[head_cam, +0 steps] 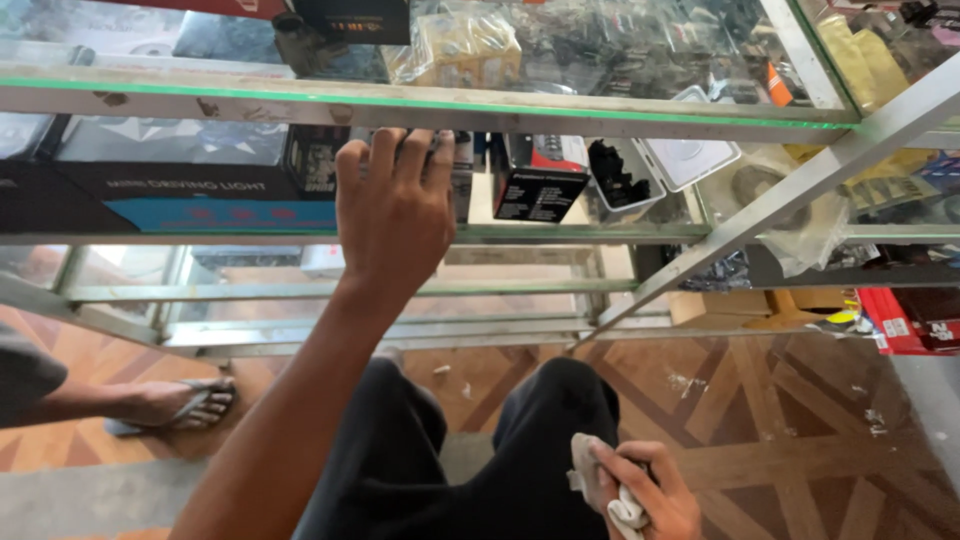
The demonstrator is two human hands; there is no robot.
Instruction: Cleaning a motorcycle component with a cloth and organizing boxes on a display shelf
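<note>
Left hand (392, 205) reaching into the glass display case (430, 108), grip wrapped over a small dark box (452, 165) on the middle shelf, just under the top pane. Right hand (640, 490) down near the knee, well below the case, grip clamped on a crumpled white cloth (600, 480). Risk: neighbouring black box (535, 185) just beside, likely toppled if the wrist swings. Sandalled foot (175, 402) left of the case.

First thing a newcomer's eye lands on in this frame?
The left hand, centre frame, reaching into the glass display case with fingers curled over a small dark box on the shelf. Next, at bottom right, the right hand gripping a crumpled pale cloth over the knee. At far left, another person's sandalled foot rests on the patterned floor.
</note>
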